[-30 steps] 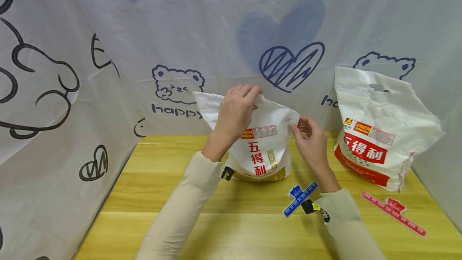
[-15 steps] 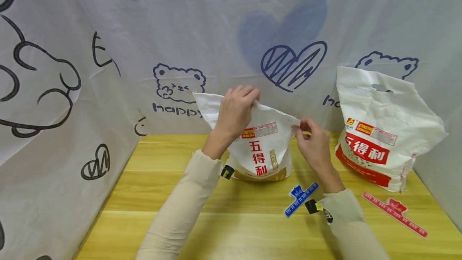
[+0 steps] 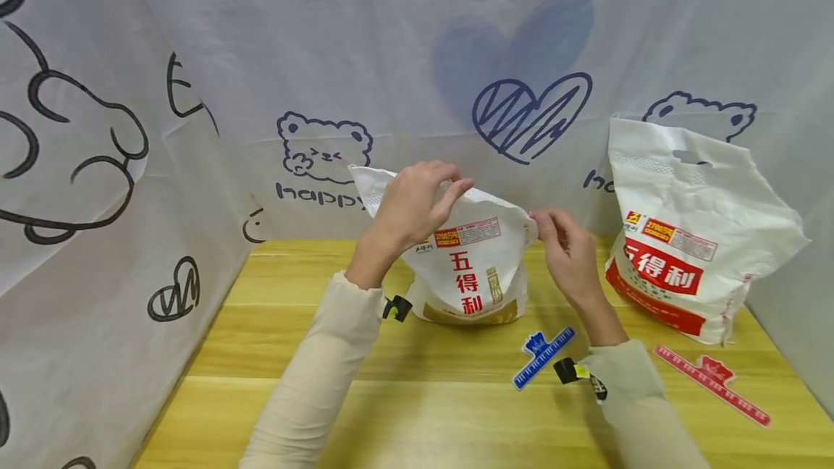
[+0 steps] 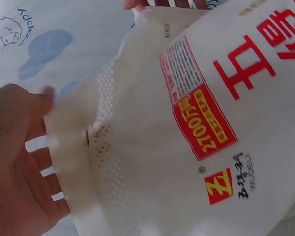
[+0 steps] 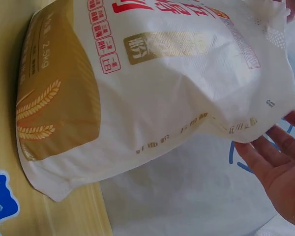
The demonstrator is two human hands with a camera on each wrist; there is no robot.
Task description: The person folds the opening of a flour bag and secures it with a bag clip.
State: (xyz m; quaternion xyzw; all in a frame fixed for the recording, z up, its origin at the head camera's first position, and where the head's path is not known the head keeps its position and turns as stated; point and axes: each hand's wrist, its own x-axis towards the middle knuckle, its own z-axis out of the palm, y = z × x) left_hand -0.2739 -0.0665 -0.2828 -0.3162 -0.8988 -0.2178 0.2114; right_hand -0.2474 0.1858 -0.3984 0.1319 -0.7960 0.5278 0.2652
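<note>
A white flour bag (image 3: 472, 266) with red characters and a gold base stands on the table in the head view. My left hand (image 3: 417, 201) is at its top edge; in the left wrist view the fingers (image 4: 39, 196) lie behind the edge, with the thumb lifted off it. My right hand (image 3: 567, 252) pinches the top right corner. That corner and the right hand's fingers (image 5: 258, 157) also show in the right wrist view. Near the right forearm lies a blue clip (image 3: 543, 357) with a piano-key pattern.
A second white flour bag (image 3: 691, 230) with a red label and a handle slot stands at the right. In front of it lies a red clip (image 3: 713, 384). Printed cloth (image 3: 417, 56) hangs behind and beside the wooden table (image 3: 313, 375).
My left hand has shifted a little left and its thumb has come away from the bag's edge. The right hand has stayed at the corner, with its fingers repositioned.
</note>
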